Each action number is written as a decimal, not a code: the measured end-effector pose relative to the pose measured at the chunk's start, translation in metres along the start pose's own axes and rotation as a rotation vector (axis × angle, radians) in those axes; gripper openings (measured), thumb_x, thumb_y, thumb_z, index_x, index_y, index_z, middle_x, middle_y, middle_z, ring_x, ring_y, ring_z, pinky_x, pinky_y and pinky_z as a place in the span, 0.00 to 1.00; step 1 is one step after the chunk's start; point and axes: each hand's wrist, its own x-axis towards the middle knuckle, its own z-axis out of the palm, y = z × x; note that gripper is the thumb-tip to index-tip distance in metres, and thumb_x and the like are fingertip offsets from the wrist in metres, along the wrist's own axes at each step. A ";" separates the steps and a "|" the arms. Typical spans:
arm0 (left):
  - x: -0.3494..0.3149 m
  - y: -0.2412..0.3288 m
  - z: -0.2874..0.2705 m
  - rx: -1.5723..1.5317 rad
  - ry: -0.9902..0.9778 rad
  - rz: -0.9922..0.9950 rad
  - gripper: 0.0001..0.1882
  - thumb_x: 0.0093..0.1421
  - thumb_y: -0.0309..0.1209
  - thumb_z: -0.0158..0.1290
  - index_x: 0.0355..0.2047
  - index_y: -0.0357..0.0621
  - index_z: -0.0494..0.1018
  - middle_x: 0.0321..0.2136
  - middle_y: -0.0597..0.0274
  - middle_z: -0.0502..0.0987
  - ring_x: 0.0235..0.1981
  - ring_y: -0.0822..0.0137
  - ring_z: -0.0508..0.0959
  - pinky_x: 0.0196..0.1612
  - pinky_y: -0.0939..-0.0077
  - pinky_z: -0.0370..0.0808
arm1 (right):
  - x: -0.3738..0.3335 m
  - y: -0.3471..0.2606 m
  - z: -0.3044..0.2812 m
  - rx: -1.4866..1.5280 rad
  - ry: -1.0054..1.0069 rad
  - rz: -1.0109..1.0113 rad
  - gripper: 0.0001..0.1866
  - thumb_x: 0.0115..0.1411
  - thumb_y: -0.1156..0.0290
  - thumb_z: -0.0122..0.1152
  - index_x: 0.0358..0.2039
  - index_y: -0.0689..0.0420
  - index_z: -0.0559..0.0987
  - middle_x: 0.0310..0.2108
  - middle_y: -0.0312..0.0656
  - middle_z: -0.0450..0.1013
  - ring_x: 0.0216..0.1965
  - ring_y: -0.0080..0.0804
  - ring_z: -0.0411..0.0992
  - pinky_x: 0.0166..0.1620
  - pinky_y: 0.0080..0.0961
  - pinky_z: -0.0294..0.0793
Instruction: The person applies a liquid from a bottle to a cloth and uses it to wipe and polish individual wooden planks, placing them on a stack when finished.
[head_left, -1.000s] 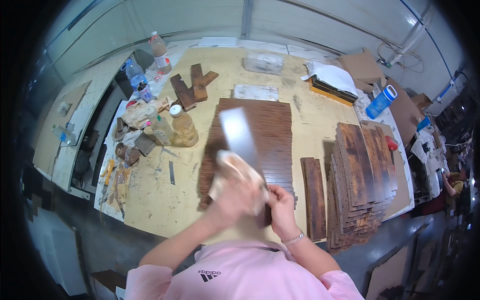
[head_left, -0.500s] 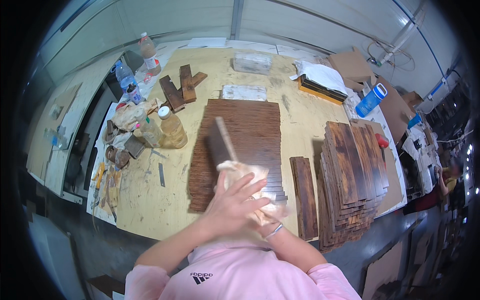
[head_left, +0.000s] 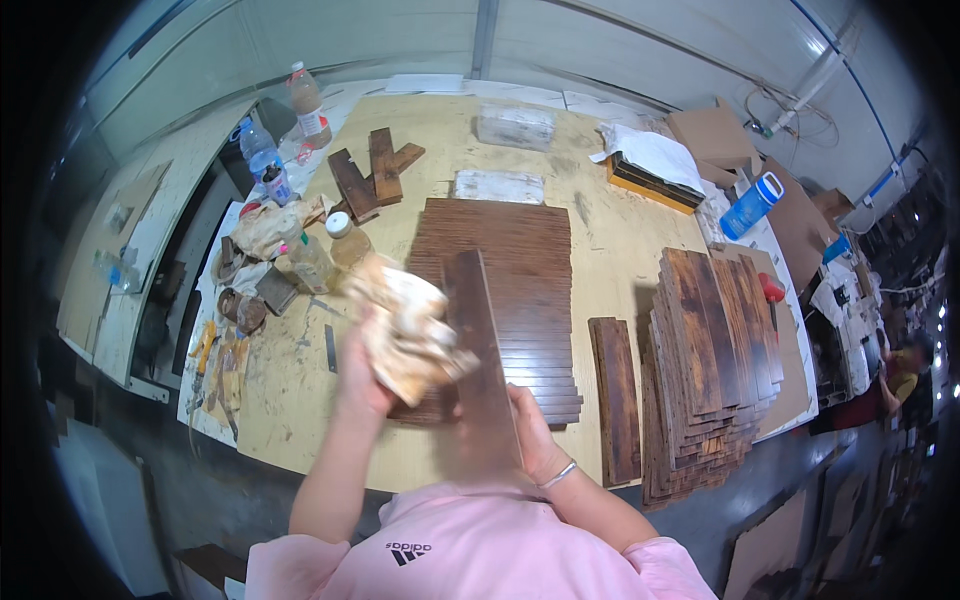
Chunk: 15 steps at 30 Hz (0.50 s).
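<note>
My left hand (head_left: 362, 368) clutches a bunched cloth (head_left: 405, 325) over the left side of the slats (head_left: 535, 265), while my right hand (head_left: 533, 435) grips a dark board (head_left: 485, 350) above their near half, fingers at its lower right edge. Held by one hand near one end, the board could tip and scuff the slats beneath if that grip slackens. The cloth's loose far end could also topple the bottle (head_left: 349, 243) standing just left of the slats, should it swing wide; whether the two touch, I cannot tell. Half a second earlier, the cloth covered the board's near part, my left fingers spread over it; now it has moved leftward, and more of the board's broad face shows above the slats.
</note>
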 end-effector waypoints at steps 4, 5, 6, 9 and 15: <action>-0.045 -0.078 -0.003 1.169 -0.415 0.269 0.21 0.63 0.37 0.54 0.54 0.42 0.72 0.55 0.48 0.73 0.57 0.57 0.73 0.60 0.49 0.68 | 0.002 0.007 0.010 -0.302 0.203 -0.289 0.27 0.68 0.51 0.38 0.56 0.58 0.72 0.45 0.45 0.76 0.45 0.34 0.76 0.50 0.32 0.77; -0.054 -0.078 0.035 1.944 -0.543 0.739 0.24 0.58 0.35 0.54 0.56 0.43 0.71 0.60 0.47 0.69 0.63 0.52 0.67 0.64 0.36 0.56 | -0.004 0.006 0.003 -0.403 0.205 -0.352 0.27 0.69 0.51 0.39 0.56 0.57 0.72 0.46 0.44 0.76 0.46 0.33 0.76 0.51 0.31 0.76; -0.046 -0.079 0.025 1.925 -0.469 0.763 0.24 0.57 0.34 0.55 0.55 0.45 0.72 0.60 0.53 0.69 0.64 0.52 0.65 0.64 0.32 0.52 | -0.006 0.007 0.015 -0.509 0.186 -0.386 0.26 0.70 0.51 0.40 0.56 0.57 0.71 0.47 0.43 0.76 0.47 0.31 0.76 0.52 0.29 0.75; 0.008 -0.037 0.005 1.951 -0.160 0.865 0.24 0.58 0.32 0.52 0.57 0.46 0.70 0.61 0.54 0.67 0.65 0.50 0.63 0.64 0.32 0.49 | -0.016 0.009 0.032 -0.445 0.270 -0.053 0.26 0.72 0.53 0.38 0.59 0.58 0.70 0.53 0.44 0.72 0.51 0.29 0.74 0.55 0.27 0.73; -0.058 -0.093 0.050 1.857 -0.675 0.794 0.31 0.52 0.35 0.60 0.57 0.42 0.68 0.64 0.48 0.64 0.67 0.50 0.62 0.65 0.39 0.56 | -0.021 -0.004 0.008 -0.054 0.148 -0.224 0.31 0.64 0.45 0.52 0.57 0.55 0.69 0.53 0.41 0.72 0.52 0.31 0.73 0.50 0.29 0.77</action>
